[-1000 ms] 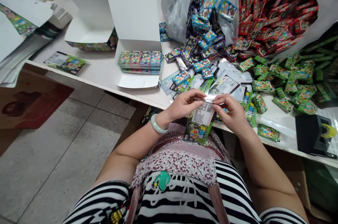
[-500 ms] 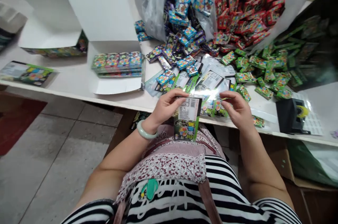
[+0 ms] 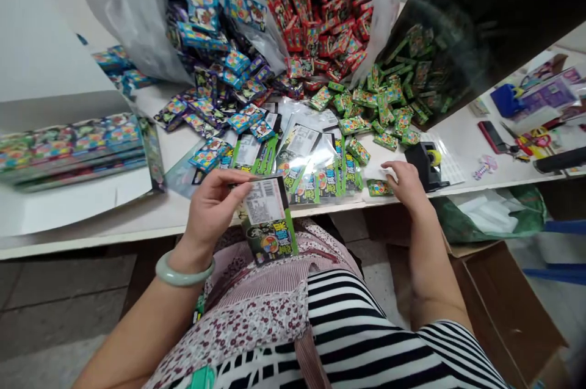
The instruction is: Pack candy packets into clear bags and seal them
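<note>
My left hand (image 3: 215, 209) is closed on the top edge of a flat printed packet (image 3: 270, 227), thumb in front. The packet is black and green, with a white barcode label and colourful lettering, and hangs upright over my apron. Beyond the table's front edge, my right hand (image 3: 405, 184) has its thumb and index finger slightly apart. Its fingertips are just beside a small green candy box (image 3: 379, 187). More green-black packets (image 3: 293, 172) lie overlapping in front of me, partly under shiny clear plastic (image 3: 300, 148).
Blue and purple boxes (image 3: 238, 62) spill from a plastic bag; red boxes (image 3: 320, 22) fill another. Green boxes (image 3: 384, 99) are heaped beside them. A black tape dispenser (image 3: 423, 166) stands right of my hand, scissors (image 3: 533, 141) farther right. An open carton (image 3: 86, 193) holds stacked boxes at left.
The view has swung to the right, bringing in the table's right end. My right hand has moved right, toward the small green box by the tape dispenser. My left hand still holds the packet.
</note>
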Demonstrator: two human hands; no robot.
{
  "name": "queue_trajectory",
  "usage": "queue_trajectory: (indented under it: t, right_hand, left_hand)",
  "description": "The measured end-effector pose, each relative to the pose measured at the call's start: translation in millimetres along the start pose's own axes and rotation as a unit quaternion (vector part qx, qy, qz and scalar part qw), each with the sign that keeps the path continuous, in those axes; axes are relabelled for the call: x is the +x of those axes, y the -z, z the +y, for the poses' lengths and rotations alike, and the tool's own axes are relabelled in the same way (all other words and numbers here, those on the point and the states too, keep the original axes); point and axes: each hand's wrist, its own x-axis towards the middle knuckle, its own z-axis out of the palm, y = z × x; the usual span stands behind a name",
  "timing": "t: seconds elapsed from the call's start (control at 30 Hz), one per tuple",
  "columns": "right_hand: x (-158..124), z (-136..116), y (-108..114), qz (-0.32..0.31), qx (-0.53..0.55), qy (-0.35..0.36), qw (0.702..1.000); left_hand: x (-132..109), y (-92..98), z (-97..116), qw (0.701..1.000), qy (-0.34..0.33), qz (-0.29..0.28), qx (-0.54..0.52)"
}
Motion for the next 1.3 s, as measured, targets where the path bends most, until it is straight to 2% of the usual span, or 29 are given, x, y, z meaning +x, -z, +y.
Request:
queue_trajectory:
  t: [0.13,0.3,0.4,0.53,0.7,0.83,1.1,1.3]
  right_hand:
    - [7.5,14.9,0.1,-0.01,0.024,-0.018,0.999]
    - [-9.0,23.0,5.5,-0.063,0.036,0.008,0.997]
    - [-11.2,22.4,-3.6,-0.035,0.027,-0.005,0.999]
    - [5.8,25.4,-13.9,0.045,0.068,-0.008,0.997]
    - [31.8,33.7,-13.2,-0.011,0.082,-0.015,0.996]
    - [41.0,36.5,-14.0,-0.016,0.09,-0.027,0.995]
    - [52.8,28.8,-17.7,-0.017,0.13,-0.006,0.991]
    - [64.5,11.6,-23.3,0.015,0.126,-0.009,0.992]
  left_hand:
    - [-1.5,2.9,1.5,1.0,0.017,0.01,0.012]
    - [-0.3,1.9,-1.3,1.0,0.018,0.01,0.006]
    - [2.2,-0.8,-3.8,1.0,0.01,-0.001,0.001]
    - [2.1,-0.1,-4.5,1.0,0.013,-0.018,0.014]
    - [-1.1,4.8,-5.9,0.999,0.028,0.01,0.036]
    - [-0.1,2.7,-6.9,0.999,0.023,0.012,0.044]
    - [4.8,-1.4,-8.4,0.999,0.016,-0.002,0.044]
    - [2.4,-1.0,-6.0,0.999,0.018,0.005,0.044]
